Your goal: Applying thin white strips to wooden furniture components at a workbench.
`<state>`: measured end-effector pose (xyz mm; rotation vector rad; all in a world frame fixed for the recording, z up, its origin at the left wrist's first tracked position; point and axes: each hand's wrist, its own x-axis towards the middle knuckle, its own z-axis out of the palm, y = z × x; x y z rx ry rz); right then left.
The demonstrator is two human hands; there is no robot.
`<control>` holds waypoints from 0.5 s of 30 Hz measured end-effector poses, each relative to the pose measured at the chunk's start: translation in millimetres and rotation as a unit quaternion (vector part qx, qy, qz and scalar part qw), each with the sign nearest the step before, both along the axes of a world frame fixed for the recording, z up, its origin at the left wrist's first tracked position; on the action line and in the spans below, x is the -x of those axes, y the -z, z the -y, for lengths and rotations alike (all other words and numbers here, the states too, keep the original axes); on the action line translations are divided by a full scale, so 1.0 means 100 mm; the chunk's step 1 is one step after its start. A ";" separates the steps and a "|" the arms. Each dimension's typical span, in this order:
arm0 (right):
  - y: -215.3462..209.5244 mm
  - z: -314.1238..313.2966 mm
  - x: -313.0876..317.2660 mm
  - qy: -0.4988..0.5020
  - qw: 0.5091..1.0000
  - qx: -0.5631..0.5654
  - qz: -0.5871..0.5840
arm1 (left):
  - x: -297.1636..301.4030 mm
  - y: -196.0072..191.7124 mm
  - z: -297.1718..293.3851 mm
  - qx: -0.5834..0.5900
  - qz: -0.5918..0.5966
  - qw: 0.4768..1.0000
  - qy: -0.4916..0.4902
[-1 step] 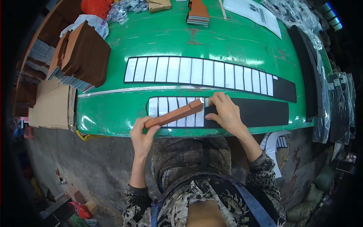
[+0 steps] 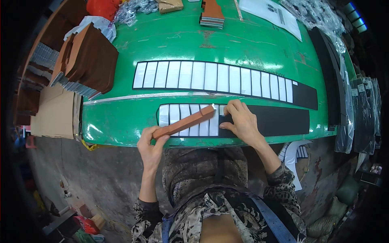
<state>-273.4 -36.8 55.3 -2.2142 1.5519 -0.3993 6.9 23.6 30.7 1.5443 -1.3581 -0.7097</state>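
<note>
My left hand grips the near end of a long brown bar, thumb on one side and fingers on the other. The bar slants up to the right, with a pale tip at its far end. Beneath it lies a black panel with several white strips side by side on its left part. My right hand rests on this panel just right of the last strip, thumb and curled fingers apart. A small white edge shows beside its fingertips, partly hidden.
Farther back lies a second black panel with many white strips. A stack of brown pieces stands at the left, beside cardboard. A smaller brown stack sits at the back. Long black panels line the right side of the green table.
My left hand and the brown bar have shifted slightly left, so the bar's tip stands farther from my right fingers. My right hand has barely moved; the panels lie as before.
</note>
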 end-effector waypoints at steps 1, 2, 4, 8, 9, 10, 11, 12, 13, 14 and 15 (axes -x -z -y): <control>0.02 -0.01 0.02 -0.001 1.000 0.005 0.003 | -0.01 -0.01 -0.04 0.011 -0.018 1.000 -0.015; 0.06 -0.01 0.04 0.025 0.999 -0.004 0.046 | 0.02 -0.04 -0.09 0.038 -0.008 0.998 -0.047; 0.15 0.01 0.06 0.073 0.988 -0.024 0.133 | 0.12 -0.11 -0.19 0.093 0.015 0.989 -0.113; 0.37 0.00 0.10 0.186 0.917 -0.021 0.353 | 0.40 0.06 -0.38 0.231 0.140 0.957 -0.102; 0.41 -0.01 0.10 0.195 0.909 -0.014 0.367 | 0.49 0.09 -0.37 0.240 0.176 0.952 -0.071; 0.46 -0.01 0.08 0.202 0.902 -0.007 0.380 | 0.57 0.11 -0.35 0.248 0.212 0.944 -0.043; 0.50 -0.01 0.07 0.216 0.889 -0.004 0.403 | 0.68 0.10 -0.33 0.227 0.233 0.946 -0.023; 0.49 -0.01 0.08 0.228 0.869 -0.020 0.438 | 0.78 0.09 -0.30 0.205 0.250 0.946 0.001; 0.47 -0.01 0.08 0.234 0.864 -0.019 0.445 | 0.82 0.08 -0.30 0.182 0.266 0.947 0.019; 0.47 -0.02 0.07 0.239 0.859 -0.019 0.451 | 0.85 0.07 -0.30 0.158 0.281 0.946 0.036; 0.47 -0.02 0.08 0.238 0.857 -0.017 0.457 | 0.87 0.04 -0.27 0.137 0.293 0.945 0.056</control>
